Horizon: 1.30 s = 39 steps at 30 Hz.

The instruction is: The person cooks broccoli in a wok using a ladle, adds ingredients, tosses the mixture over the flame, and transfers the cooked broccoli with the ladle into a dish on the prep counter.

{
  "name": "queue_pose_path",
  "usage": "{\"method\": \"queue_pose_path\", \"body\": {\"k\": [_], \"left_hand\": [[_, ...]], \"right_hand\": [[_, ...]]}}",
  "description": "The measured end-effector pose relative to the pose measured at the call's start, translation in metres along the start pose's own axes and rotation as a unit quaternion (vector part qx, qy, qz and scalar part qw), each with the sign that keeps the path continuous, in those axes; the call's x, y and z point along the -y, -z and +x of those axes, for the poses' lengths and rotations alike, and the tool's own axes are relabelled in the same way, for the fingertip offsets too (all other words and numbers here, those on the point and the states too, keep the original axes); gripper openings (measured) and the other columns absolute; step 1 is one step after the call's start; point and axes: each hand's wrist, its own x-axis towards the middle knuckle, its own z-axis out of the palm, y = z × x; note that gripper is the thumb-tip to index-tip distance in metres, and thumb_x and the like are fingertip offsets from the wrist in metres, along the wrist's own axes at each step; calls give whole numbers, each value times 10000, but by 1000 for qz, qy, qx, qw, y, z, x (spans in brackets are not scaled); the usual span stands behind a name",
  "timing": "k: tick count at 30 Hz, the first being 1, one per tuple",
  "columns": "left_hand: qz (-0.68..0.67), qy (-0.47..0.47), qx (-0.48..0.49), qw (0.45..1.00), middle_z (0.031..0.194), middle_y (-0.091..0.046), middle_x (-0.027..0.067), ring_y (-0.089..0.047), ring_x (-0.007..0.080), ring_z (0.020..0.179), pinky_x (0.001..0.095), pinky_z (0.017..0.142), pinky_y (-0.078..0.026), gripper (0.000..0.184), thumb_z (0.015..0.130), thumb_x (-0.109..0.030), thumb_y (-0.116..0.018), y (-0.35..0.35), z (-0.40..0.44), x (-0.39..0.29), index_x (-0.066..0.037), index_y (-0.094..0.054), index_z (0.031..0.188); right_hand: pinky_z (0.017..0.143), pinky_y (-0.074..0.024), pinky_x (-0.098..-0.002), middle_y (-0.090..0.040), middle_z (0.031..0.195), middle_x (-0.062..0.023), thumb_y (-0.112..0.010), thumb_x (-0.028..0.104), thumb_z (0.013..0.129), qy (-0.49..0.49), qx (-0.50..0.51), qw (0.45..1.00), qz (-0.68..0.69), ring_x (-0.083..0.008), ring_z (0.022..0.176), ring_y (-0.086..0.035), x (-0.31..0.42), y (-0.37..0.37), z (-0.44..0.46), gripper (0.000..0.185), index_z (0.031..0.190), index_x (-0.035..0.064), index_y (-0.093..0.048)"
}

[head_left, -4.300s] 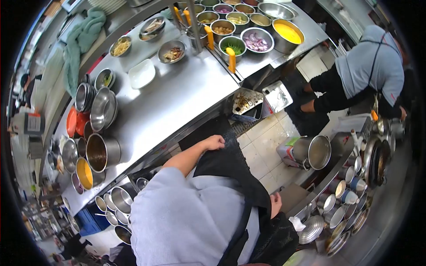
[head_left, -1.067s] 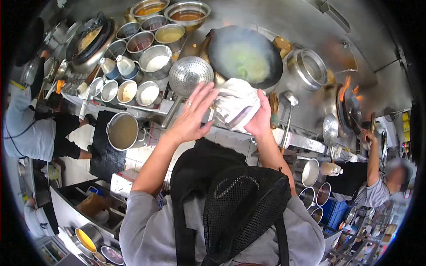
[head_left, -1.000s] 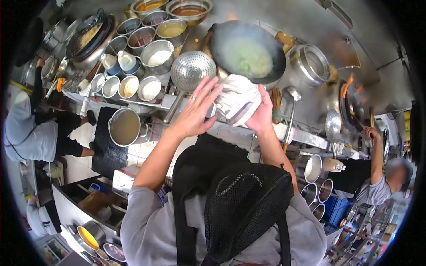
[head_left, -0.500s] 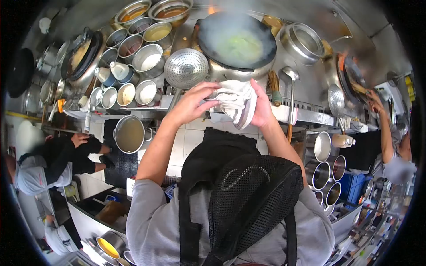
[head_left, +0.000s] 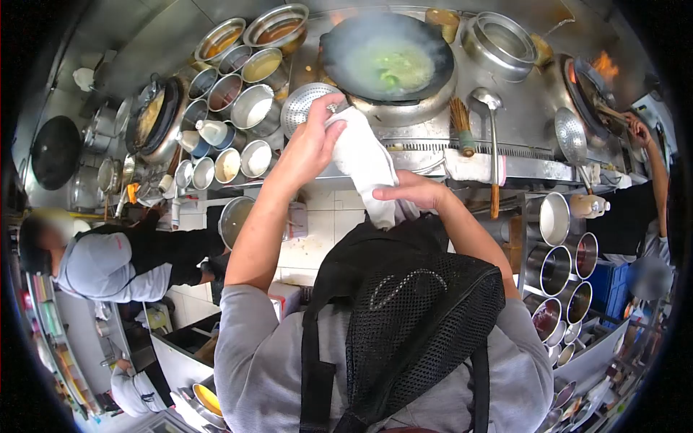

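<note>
Drew the cloth out long from its earlier bunch, this side of the wok; gripped its upper end in the curled left hand, the lower in the right hand, with thumb across.

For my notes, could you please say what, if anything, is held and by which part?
A white cloth: the left hand holds its upper end, the right hand its lower part.

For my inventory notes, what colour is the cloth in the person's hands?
The cloth is mostly white; it shows best in the head view.
</note>
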Motion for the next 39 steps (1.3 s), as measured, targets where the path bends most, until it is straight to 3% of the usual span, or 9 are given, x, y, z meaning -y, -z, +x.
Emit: {"method": "queue_pose_path", "body": {"k": [2, 6, 12, 20, 22, 26, 28, 32, 39], "left_hand": [[-14, 18, 77, 997, 1434, -507, 245, -583, 423, 1284, 468, 1051, -475, 482, 1035, -173, -582, 7, 3, -11, -72, -386, 1464], [-5, -33, 180, 983, 1403, -542, 217, -601, 411, 1264, 469, 1018, -496, 505, 1022, -150, -603, 12, 8, -22, -79, -381, 1471], [-3, -26, 79, 996, 1203, -655, 241, -668, 390, 1112, 440, 927, -528, 536, 972, -172, -690, 33, 10, -39, -81, -394, 1409], [73, -43, 11, 996, 1078, -709, 207, -697, 356, 982, 421, 854, -537, 510, 845, -271, -830, 43, -1, -49, 8, -608, 1210], [102, -44, 23, 994, 1047, -716, 201, -707, 314, 937, 408, 835, -541, 503, 846, -282, -829, 43, 0, -51, 14, -623, 1197], [54, -54, 60, 995, 873, -712, 201, -702, 385, 856, 437, 729, -530, 399, 825, -316, -825, 34, 8, -48, 7, -690, 1018], [32, -61, 72, 995, 846, -713, 194, -703, 382, 826, 438, 709, -529, 382, 828, -320, -819, 32, 16, -47, 7, -701, 988], [51, -100, 136, 984, 863, -726, 139, -705, 241, 771, 351, 709, -540, 334, 895, -294, -781, 37, 30, -58, 1, -717, 1038], [76, -56, 96, 991, 818, -741, 53, -674, 100, 746, 302, 674, -536, 337, 931, -344, -766, 66, 34, -92, -26, -736, 1040]], "right_hand": [[1120, -414, -351, -573, 1413, -143, -826, 355, 877, 128, -68, 972, -183, -215, 1285, -540, 18, -14, -1, 825, 1490, -30, -429], [1030, -480, -333, -647, 1290, -102, -831, 278, 885, 275, -142, 950, -33, -176, 1189, -594, 42, -14, 18, 673, 1407, -20, -529], [810, -547, -267, -706, 1055, -15, -771, 125, 932, 361, -134, 921, -58, -78, 941, -655, 102, -31, 16, 306, 1187, 23, -637], [668, -464, -270, -610, 873, -14, -847, 240, 858, 362, -223, 867, -259, -75, 755, -544, 137, -38, 16, 337, 958, 34, -599], [632, -420, -295, -556, 856, -25, -869, 291, 827, 450, -212, 781, -377, -84, 737, -487, 148, -43, 8, 380, 903, 36, -597], [699, -473, -299, -562, 931, -20, -870, 254, 826, 445, -201, 779, -395, -85, 831, -529, 157, -48, 4, 349, 874, 36, -602], [838, -518, -310, -601, 1083, -20, -879, 219, 817, 423, -97, 886, -162, -117, 959, -591, 144, -30, 11, 347, 975, 34, -632], [1023, -486, -355, -622, 1307, -58, -888, 176, 806, 325, -74, 938, -94, -177, 1161, -607, 94, -8, 8, 621, 1310, -2, -573], [1018, -470, -329, -718, 1191, -68, -878, 299, 813, 262, -119, 940, -184, -140, 1101, -633, 38, -5, 27, 560, 1247, 4, -682]]}}
